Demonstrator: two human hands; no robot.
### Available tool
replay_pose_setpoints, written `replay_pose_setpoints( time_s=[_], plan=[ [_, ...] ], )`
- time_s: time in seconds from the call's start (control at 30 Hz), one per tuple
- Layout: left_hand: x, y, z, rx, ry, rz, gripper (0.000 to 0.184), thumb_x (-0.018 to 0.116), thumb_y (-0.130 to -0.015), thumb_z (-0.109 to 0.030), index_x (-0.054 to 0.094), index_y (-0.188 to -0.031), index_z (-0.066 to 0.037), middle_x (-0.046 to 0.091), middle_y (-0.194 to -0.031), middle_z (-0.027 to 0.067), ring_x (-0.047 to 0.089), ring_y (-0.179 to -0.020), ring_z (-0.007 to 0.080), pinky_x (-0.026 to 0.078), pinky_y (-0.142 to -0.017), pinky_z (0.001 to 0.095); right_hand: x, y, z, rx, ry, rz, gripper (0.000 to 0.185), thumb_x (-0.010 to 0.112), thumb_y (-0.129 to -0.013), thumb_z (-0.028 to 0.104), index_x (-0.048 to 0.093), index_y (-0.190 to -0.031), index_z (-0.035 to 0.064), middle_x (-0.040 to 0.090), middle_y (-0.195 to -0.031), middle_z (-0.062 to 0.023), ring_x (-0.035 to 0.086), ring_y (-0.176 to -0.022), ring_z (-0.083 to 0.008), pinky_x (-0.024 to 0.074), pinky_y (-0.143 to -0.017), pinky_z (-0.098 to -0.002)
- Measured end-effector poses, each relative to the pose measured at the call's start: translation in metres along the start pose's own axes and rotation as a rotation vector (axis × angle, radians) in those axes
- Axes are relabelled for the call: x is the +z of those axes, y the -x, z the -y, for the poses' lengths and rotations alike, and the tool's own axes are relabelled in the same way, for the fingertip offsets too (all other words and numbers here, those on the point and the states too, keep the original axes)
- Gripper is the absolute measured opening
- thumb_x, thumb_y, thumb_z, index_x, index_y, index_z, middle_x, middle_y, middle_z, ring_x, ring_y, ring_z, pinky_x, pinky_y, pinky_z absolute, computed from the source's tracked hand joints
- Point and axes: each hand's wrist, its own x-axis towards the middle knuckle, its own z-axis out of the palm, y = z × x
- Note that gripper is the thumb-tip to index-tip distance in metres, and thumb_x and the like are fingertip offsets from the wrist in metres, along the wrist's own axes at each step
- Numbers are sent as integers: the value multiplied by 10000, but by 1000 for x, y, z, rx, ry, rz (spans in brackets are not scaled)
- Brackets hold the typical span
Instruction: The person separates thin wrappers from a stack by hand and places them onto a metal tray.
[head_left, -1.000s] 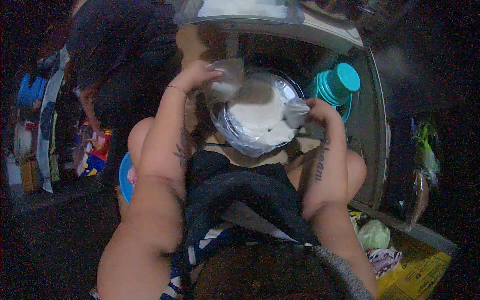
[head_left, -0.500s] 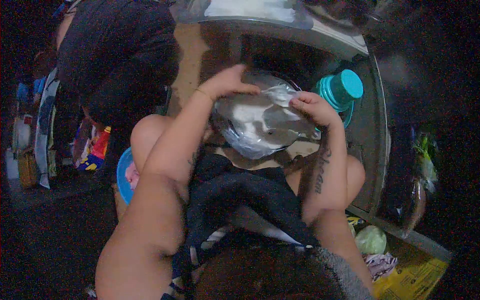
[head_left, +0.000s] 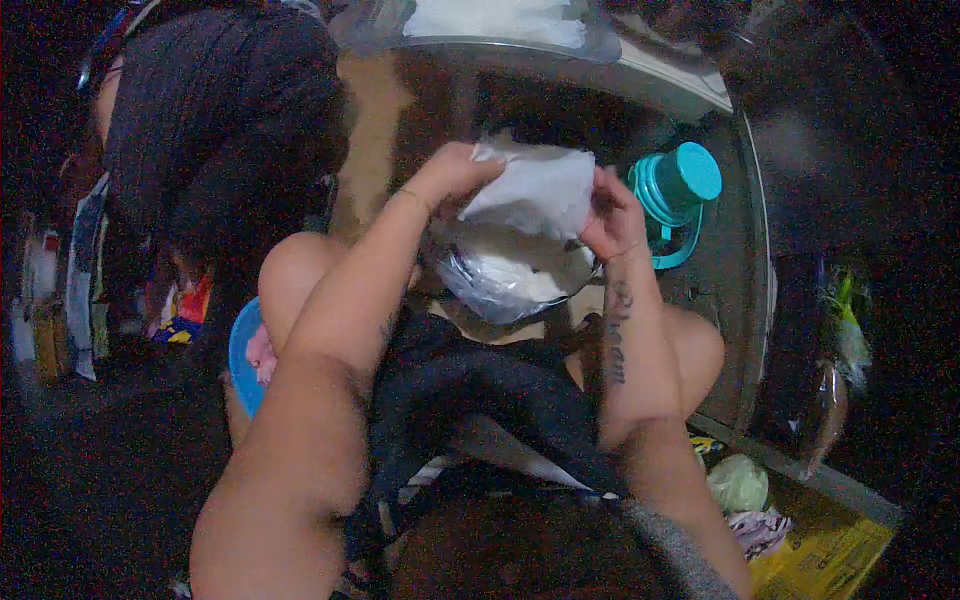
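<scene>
A whitish, thin bag or sheet (head_left: 535, 190) is stretched between my hands. My left hand (head_left: 465, 172) pinches its upper left side, thumb on top. At its right edge, my right hand (head_left: 613, 215) is closed around the side, fingers partly hidden behind it. Right below lies a round basin lined with clear plastic (head_left: 485, 290), with white powdery or grainy stuff (head_left: 520, 278) inside, partly covered by the sheet.
Teal bucket and dipper (head_left: 690, 180) stand at the right. A blue basin (head_left: 243, 350) with something pink is beside my left knee. Another person in dark clothes (head_left: 220, 120) is at the upper left. A pale green cabbage (head_left: 738, 484) lies lower right; a clear container (head_left: 390, 30) tops the view.
The small white bag pieces have given way to one sheet held flat between both hands. My left hand has moved right, from the basin's left side, and now grips the sheet.
</scene>
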Motion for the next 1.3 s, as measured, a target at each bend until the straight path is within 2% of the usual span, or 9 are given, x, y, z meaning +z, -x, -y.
replay_pose_setpoints(
  time_s=[0.07,0.2,0.33,0.43,0.57,0.7,0.97,1.1,1.3],
  plan=[
    [-1,1,-5,-73,-39,-21,540,625,-772,-570,689,-932,-58,684,-866,127,655,-837,254,502,-771,358,-11,3,14,70,341,24,505,561,-868,209,431,-1300,-17,560,-1220,-161,576,-1042,-245,477,-852,-386],
    [-7,-9,8,-162,-107,-88,564,639,-756,-574,683,-949,-47,683,-917,149,657,-848,292,505,-783,383,32,18,8,-10,390,23,478,589,-784,50,480,-1248,19,628,-1031,-84,564,-572,-84,354,-323,-180],
    [20,-16,22,7,-326,-460,362,674,-775,-369,669,-927,-40,658,-945,173,630,-877,324,498,-767,370,34,20,14,24,497,66,452,590,-782,55,510,-1226,31,642,-1010,-66,616,-661,-124,490,-478,-229],
    [39,3,-2,501,-209,-603,271,690,-753,-268,656,-917,-54,639,-921,162,607,-891,327,492,-772,391,28,6,-10,-62,487,-34,454,580,-784,46,514,-1233,30,643,-1021,-65,628,-762,-148,526,-606,-267],
    [54,26,-16,672,-212,-362,234,695,-757,-208,630,-915,-48,636,-964,153,607,-927,330,494,-819,391,34,7,-12,-18,641,-18,449,575,-790,51,525,-1236,26,655,-933,-53,614,-724,-144,502,-602,-262],
    [61,21,-14,795,-297,-487,104,641,-757,-143,621,-788,-46,623,-860,154,605,-823,341,502,-744,422,33,3,-19,-30,704,-95,428,584,-789,62,546,-1212,16,661,-936,-66,619,-751,-167,499,-674,-285],
    [66,18,-8,690,-438,-399,139,604,-815,-159,587,-854,-27,614,-912,184,598,-845,377,505,-745,435,22,-6,-24,-63,968,-231,602,642,-715,40,477,-1293,3,665,-1043,-125,645,-916,-210,502,-797,-297],
    [68,7,-4,641,-262,-465,100,582,-776,-120,596,-768,-21,615,-828,188,601,-790,377,497,-695,431,29,-2,-24,-85,971,-205,657,583,-717,-24,389,-1345,-17,596,-899,-64,555,-646,-133,454,-513,-238],
    [60,0,6,445,-22,-310,195,617,-849,-251,646,-886,-62,656,-842,105,627,-724,213,499,-656,334,28,-3,-18,-66,946,-207,659,618,-704,-19,409,-1328,-28,627,-988,-114,584,-718,-158,463,-584,-267]
  ],
)
